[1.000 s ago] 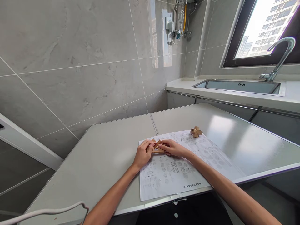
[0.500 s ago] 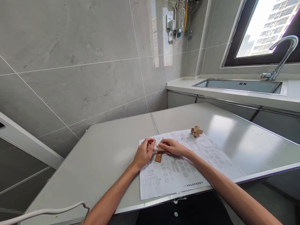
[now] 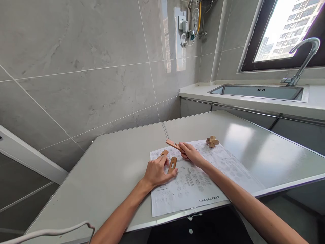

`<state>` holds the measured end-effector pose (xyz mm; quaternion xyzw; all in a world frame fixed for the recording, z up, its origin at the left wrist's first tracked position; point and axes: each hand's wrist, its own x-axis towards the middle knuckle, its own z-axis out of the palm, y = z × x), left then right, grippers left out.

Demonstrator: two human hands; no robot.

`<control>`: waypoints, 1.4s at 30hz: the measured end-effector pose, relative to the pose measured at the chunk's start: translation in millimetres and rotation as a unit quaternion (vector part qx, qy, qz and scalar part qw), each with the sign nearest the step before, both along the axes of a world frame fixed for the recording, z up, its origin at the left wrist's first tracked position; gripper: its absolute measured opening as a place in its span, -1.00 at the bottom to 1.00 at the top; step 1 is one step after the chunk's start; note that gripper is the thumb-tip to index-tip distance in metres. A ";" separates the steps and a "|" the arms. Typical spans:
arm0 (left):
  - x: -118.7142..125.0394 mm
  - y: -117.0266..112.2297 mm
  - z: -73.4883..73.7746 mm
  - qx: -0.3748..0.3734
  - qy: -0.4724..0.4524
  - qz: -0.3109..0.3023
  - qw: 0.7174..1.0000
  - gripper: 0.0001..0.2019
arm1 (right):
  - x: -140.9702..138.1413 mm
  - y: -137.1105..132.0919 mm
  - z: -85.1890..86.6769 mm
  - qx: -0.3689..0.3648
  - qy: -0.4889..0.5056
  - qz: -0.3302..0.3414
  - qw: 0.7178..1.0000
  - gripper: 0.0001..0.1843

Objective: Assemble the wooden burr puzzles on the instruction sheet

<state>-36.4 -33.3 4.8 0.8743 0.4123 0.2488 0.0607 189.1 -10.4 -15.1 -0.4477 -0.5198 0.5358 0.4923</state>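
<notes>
My right hand grips one end of a notched wooden puzzle piece, raised over the paper and pointing to the left. My left hand rests low over the paper sheet with thumb and fingers apart. Between that thumb and the fingers lies a flat wooden piece with a long slot, its lower end beside the thumb. Another wooden piece shows just beyond the left fingertips, partly hidden by them. Farther back on the sheet sits an assembled wooden burr puzzle. Printed diagrams cover the paper.
The light folding table has a seam across it and a metal front edge. A tiled wall runs along its far side. A counter with a sink and faucet stands at the right. A white cable crosses the lower left.
My hands have parted. The right hand has lifted the notched piece and turned it outward; the left has opened and lowered to the paper. The slotted piece and another piece now show by it.
</notes>
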 end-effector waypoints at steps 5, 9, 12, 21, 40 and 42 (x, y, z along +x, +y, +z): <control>0.5 -1.5 1.7 -0.004 0.071 -0.015 0.997 -0.66 | 0.4 1.7 1.4 -0.011 0.028 -0.011 0.999 -0.39; 1.0 -0.6 4.0 0.011 0.109 -0.014 0.994 -0.76 | -1.3 -1.0 3.1 -0.011 0.025 0.009 1.000 -0.39; 2.5 -0.8 4.8 0.029 0.136 -0.014 0.990 -0.79 | -1.3 -1.4 2.9 -0.009 0.020 0.011 1.000 -0.40; 3.2 1.9 0.8 0.039 0.186 0.003 0.982 -0.75 | 0.5 -0.9 2.4 -0.023 0.016 0.001 1.000 -0.38; -0.9 17.5 -1.9 -0.257 -0.339 0.038 0.904 -0.59 | 1.8 -12.5 12.8 -0.021 -0.006 0.159 0.987 -0.45; -1.4 20.3 -3.4 -0.257 -0.367 0.029 0.893 -0.58 | 0.7 -15.9 16.4 -0.016 -0.020 0.185 0.982 -0.47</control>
